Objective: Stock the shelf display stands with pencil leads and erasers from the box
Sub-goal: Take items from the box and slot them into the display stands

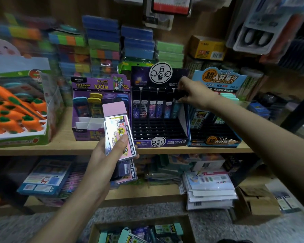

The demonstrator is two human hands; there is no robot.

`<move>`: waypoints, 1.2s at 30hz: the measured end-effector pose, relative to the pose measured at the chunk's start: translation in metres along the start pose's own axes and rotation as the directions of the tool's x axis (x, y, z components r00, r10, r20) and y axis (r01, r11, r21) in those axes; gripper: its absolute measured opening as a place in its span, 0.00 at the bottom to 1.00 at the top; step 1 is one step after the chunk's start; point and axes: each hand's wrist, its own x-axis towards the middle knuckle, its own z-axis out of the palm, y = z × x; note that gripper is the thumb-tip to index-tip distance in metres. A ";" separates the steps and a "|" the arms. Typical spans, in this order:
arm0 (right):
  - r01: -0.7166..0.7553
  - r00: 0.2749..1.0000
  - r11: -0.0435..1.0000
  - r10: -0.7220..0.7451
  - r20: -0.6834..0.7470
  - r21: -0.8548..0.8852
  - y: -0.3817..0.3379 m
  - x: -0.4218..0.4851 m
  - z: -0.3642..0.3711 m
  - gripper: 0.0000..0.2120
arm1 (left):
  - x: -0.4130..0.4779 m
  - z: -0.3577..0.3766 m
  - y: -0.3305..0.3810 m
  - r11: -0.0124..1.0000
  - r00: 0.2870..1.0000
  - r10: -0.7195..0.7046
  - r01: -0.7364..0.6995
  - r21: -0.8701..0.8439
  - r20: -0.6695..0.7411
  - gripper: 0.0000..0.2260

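My left hand [111, 155] grips a stack of pencil lead cases in front of the shelf edge; the top one is a pink lead case [117, 127], with darker cases under it. My right hand [191, 92] reaches into the dark purple constellation display stand [158, 137] and pinches a black-capped lead case [178, 102] at the right end of its back row. Several lead cases stand in that row; the slots in front hold nothing. On the floor below lies the cardboard box [142, 230] with mint-capped lead cases.
A purple Ultraman lead stand [88, 123] sits to the left, a blue lead stand [216, 137] to the right. Orange carrot erasers [16, 116] fill a tray at far left. Packaged goods pile behind and on the lower shelf [147, 193].
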 end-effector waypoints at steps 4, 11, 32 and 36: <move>0.052 0.971 0.960 -0.113 -0.210 -0.276 0.000 -0.008 0.020 0.13 | 0.000 0.000 0.000 1.000 1.000 0.000 0.000 -0.020 -0.002 0.23; -0.047 0.942 0.964 -0.044 -0.332 -0.261 -0.025 -0.030 0.023 0.19 | -0.002 0.002 0.004 0.999 1.000 -0.004 0.004 -0.034 0.001 0.22; -0.381 0.911 -0.033 0.157 0.381 0.924 -0.105 -0.110 0.042 0.05 | -0.014 0.015 -0.008 0.995 0.988 -0.060 0.071 -0.076 0.145 0.22; -0.373 0.908 -0.187 0.130 0.399 0.909 -0.094 -0.119 0.037 0.07 | -0.012 0.027 -0.008 0.993 0.983 -0.063 0.079 -0.086 0.175 0.24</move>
